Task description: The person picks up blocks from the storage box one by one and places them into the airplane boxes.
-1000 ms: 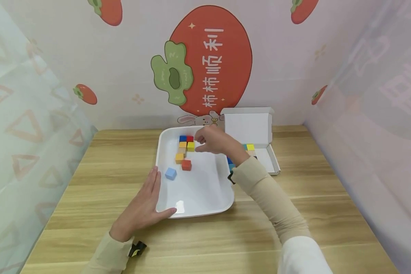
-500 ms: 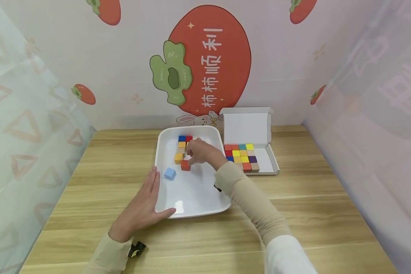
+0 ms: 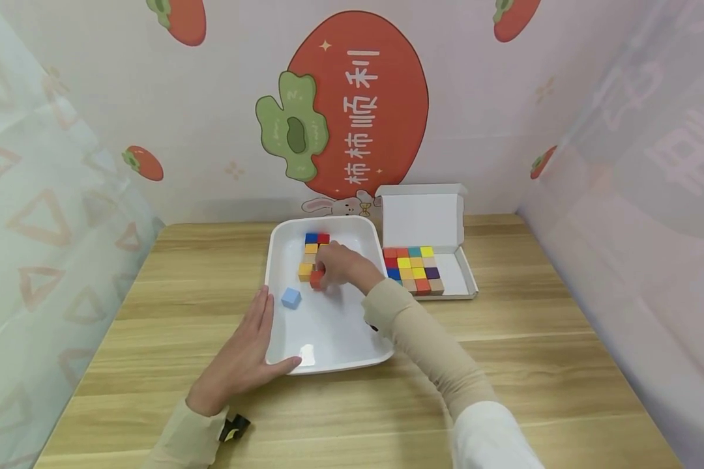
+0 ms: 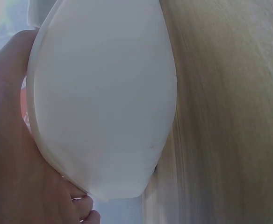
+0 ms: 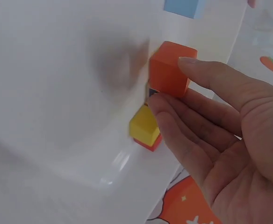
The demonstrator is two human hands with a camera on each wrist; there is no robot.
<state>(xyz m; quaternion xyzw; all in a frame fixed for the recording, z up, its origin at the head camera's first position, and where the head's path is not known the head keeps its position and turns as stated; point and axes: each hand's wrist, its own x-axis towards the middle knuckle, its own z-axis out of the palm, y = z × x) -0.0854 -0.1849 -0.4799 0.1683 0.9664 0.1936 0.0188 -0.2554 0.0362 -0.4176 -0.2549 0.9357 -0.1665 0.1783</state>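
My right hand (image 3: 339, 264) reaches into the white tray (image 3: 346, 355) and pinches an orange-red cube (image 5: 171, 67) between thumb and fingers, as the right wrist view shows. Left of that cube lies an orange-yellow cube (image 3: 306, 272). Farther back are a blue cube (image 3: 311, 238) and a red cube (image 3: 324, 238). A yellow cube (image 5: 145, 125) shows just past my fingers in the right wrist view. Nearer, a light blue cube (image 3: 291, 298) sits apart. My left hand (image 3: 240, 355) rests on the tray's near left corner, fingers straight along the side and thumb over the front rim.
An open white cardboard box (image 3: 460, 277) stands right of the tray, with rows of coloured cubes (image 3: 418, 273) inside. Its raised lid (image 3: 422, 218) leans toward the patterned back wall. Wooden tabletop (image 3: 182, 306) surrounds the tray.
My right hand has moved toward me inside the tray, from beside the yellow cube to the orange-red cube, and now pinches it. My left hand stays put.
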